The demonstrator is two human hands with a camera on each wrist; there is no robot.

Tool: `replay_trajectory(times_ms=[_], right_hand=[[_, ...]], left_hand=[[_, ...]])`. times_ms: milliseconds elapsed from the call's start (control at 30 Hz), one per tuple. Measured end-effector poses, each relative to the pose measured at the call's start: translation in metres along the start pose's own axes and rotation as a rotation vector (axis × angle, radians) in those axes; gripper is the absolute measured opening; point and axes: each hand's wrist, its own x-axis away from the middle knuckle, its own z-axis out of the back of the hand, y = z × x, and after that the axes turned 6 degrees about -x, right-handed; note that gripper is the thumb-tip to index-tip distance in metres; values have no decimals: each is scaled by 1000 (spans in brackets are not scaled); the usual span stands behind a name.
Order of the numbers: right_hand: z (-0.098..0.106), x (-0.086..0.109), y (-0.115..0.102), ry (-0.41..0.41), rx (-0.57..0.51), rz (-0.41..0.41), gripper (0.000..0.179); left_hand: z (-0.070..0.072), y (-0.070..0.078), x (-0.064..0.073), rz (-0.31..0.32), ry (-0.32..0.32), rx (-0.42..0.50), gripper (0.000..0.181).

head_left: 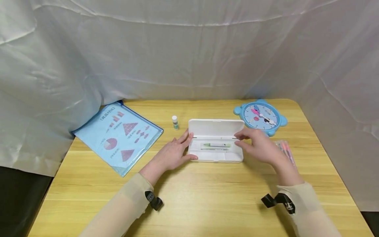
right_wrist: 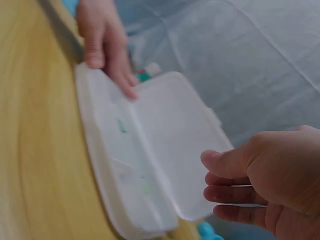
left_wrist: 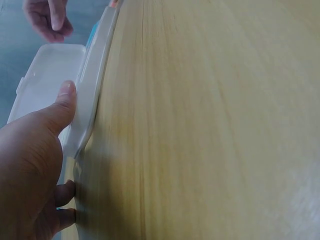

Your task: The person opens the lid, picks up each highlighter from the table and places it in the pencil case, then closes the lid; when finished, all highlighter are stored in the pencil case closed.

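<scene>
A white pencil case lies with its lid raised on the wooden table, a green-and-white pen and a thinner stick-like item inside. My left hand holds the case's left end, thumb on the front rim and fingers along the side. In the left wrist view that thumb lies over the rim. At the right end, my right hand hovers by the hinge and lid corner. The right wrist view shows its thumb and fingers slightly bent beside the lid, with nothing between them.
Behind the case stands a small white-capped bottle or stick. To the left lies a blue zip folder with printed charts. A blue toy clock sits at the back right, and a pack of coloured pens lies partly behind the right forearm.
</scene>
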Motion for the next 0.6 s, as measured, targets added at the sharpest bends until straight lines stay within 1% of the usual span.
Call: replay_trajectory(times_ms=[33, 133, 267, 400, 500, 600], right_hand=[[4, 3, 1, 22, -1, 5, 21], [15, 12, 2, 76, -4, -13, 21], [28, 24, 5, 120, -4, -88, 24], [38, 38, 8, 165, 17, -124, 24], [43, 49, 13, 184, 29, -145, 25], [48, 59, 19, 184, 46, -196, 27]], left_hand=[[0, 0, 0, 0, 0, 2, 97], [0, 0, 0, 0, 3, 2, 97], [0, 0, 0, 5, 3, 8, 96], [0, 0, 0, 8, -2, 8, 96], [-1, 0, -1, 9, -3, 8, 96], [-1, 0, -1, 9, -4, 9, 96]])
